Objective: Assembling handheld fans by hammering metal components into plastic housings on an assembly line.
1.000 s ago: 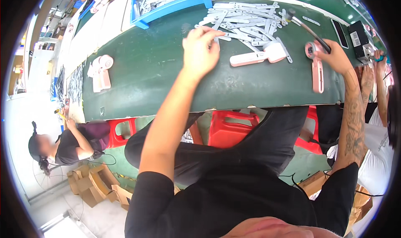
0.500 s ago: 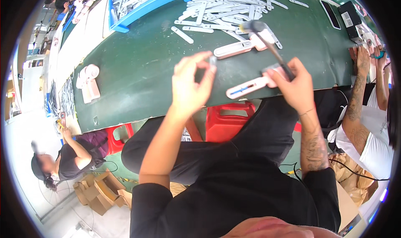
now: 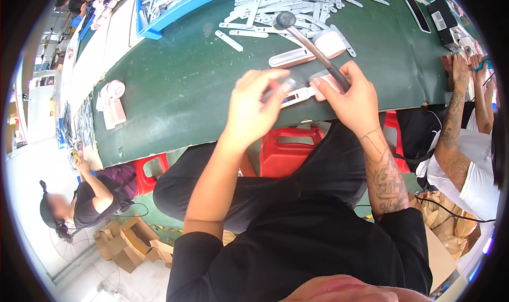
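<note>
My right hand (image 3: 352, 98) is closed around the handle of a hammer (image 3: 318, 53), its dark round head raised over the table. Under that hand's fingers lies a pink and white handheld device (image 3: 324, 86), its handle slot showing a bit of blue. My left hand (image 3: 252, 108) pinches a small greyish piece (image 3: 288, 84), blurred, just over the end of that handle. A second pink and white device (image 3: 290, 58) with a round head rests behind, partly covered by the hammer. Many loose grey strips (image 3: 260, 8) are heaped farther back.
The green tabletop (image 3: 180, 85) carries a blue bin (image 3: 185, 8) of grey parts at the back left. Pink parts (image 3: 111, 103) stand at left. A phone (image 3: 417, 14) and black box (image 3: 444, 24) lie far right, beside a co-worker's hands (image 3: 460, 71). A red stool (image 3: 289, 159) is below.
My right hand has moved left and away from me with the hammer, the device shifting along. My left hand has come slightly right, bringing the small piece over the device's handle.
</note>
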`<state>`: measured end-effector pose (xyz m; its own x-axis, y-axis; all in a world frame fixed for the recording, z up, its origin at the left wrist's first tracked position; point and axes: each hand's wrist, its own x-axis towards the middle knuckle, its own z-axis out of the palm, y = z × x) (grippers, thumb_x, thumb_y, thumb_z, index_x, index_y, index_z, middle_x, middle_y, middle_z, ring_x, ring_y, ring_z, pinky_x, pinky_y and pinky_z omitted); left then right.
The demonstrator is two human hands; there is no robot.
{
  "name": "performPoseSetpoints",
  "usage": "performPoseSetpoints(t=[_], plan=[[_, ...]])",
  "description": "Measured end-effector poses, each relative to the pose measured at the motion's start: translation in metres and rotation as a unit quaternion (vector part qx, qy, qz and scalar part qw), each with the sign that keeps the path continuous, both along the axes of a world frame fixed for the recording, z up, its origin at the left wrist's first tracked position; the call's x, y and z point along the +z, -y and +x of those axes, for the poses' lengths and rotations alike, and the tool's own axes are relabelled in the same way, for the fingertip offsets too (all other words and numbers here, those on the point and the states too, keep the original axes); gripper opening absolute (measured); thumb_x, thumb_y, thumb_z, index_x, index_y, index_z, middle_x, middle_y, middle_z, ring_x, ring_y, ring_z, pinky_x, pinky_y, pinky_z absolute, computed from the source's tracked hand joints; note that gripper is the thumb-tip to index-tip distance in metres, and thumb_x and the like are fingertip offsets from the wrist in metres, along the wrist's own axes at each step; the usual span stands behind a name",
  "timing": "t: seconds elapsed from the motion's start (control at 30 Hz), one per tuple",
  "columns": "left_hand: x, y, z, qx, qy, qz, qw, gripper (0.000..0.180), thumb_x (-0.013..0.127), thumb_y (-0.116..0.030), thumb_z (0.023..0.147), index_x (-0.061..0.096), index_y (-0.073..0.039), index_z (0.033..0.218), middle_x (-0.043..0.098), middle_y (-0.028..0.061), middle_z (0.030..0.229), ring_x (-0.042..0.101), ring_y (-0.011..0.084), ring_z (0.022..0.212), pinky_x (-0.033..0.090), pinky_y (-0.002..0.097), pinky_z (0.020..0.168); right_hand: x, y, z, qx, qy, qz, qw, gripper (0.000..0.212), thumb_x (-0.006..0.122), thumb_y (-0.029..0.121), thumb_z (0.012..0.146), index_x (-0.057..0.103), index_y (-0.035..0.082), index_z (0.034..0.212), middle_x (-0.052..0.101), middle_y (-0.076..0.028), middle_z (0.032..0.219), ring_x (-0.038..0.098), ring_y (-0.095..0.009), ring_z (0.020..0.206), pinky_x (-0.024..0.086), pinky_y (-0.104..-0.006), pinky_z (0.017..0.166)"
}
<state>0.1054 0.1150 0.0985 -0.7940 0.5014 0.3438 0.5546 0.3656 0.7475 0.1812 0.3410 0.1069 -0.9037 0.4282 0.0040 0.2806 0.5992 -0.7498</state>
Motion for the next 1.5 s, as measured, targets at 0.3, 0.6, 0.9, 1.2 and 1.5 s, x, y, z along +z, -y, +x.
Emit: performPoseSetpoints(t=[0.3, 0.6, 0.9, 1.2, 1.5], plan=[[0.017, 0.032, 0.023, -0.044, -0.024, -0.081, 0.995, 0.016, 0.083, -0.009, 0.089, 0.081, -0.008, 0.105, 0.073, 0.0057, 0.085, 0.068, 0.0271, 0.082, 0.052, 0.0384, 0.084, -0.001, -0.002, 0.001, 0.004, 0.012, 0.004, 1.000, 0.051, 0.088, 0.046, 0.087, 0.058, 0.005, 0.092, 0.071, -0.011, 0.073, 0.071, -0.031, 0.068, 0.054, -0.0422, 0.065], [-0.009, -0.020, 0.007, -0.029, 0.011, 0.021, 0.999, 0.011, 0.085, -0.007, 0.086, 0.079, -0.006, 0.095, 0.076, 0.0071, 0.092, 0.068, 0.0289, 0.089, 0.054, 0.0410, 0.083, -0.001, 0.001, 0.001, 0.005, 0.000, 0.017, 1.000, 0.049, 0.087, 0.047, 0.088, 0.059, 0.007, 0.090, 0.073, -0.009, 0.070, 0.072, -0.030, 0.066, 0.055, -0.0409, 0.064], [-0.022, -0.023, 0.015, -0.018, 0.064, 0.077, 0.995, 0.015, 0.087, -0.006, 0.087, 0.081, -0.004, 0.100, 0.074, 0.0108, 0.096, 0.074, 0.0265, 0.087, 0.058, 0.0361, 0.077, 0.005, -0.005, 0.012, 0.026, 0.007, 0.028, 0.999, 0.042, 0.082, 0.038, 0.095, 0.061, 0.003, 0.103, 0.075, -0.016, 0.082, 0.075, -0.033, 0.073, 0.055, -0.0395, 0.066], [-0.030, -0.016, 0.015, -0.015, 0.048, 0.076, 0.996, 0.013, 0.089, -0.004, 0.086, 0.081, -0.003, 0.096, 0.080, 0.0114, 0.093, 0.077, 0.0242, 0.085, 0.060, 0.0343, 0.078, 0.045, -0.030, 0.115, 0.136, 0.066, -0.068, 0.986, 0.046, 0.058, 0.004, 0.109, 0.056, 0.003, 0.154, 0.072, -0.023, 0.136, 0.070, -0.037, 0.129, 0.051, -0.0358, 0.107], [-0.032, -0.017, 0.017, -0.009, 0.053, 0.092, 0.994, 0.011, 0.087, -0.003, 0.087, 0.081, -0.003, 0.095, 0.079, 0.0115, 0.093, 0.077, 0.0235, 0.084, 0.060, 0.0337, 0.077, 0.044, -0.023, 0.113, 0.145, 0.055, 0.005, 0.988, 0.042, 0.061, 0.005, 0.107, 0.062, 0.002, 0.150, 0.073, -0.024, 0.129, 0.074, -0.040, 0.104, 0.057, -0.0385, 0.094]])
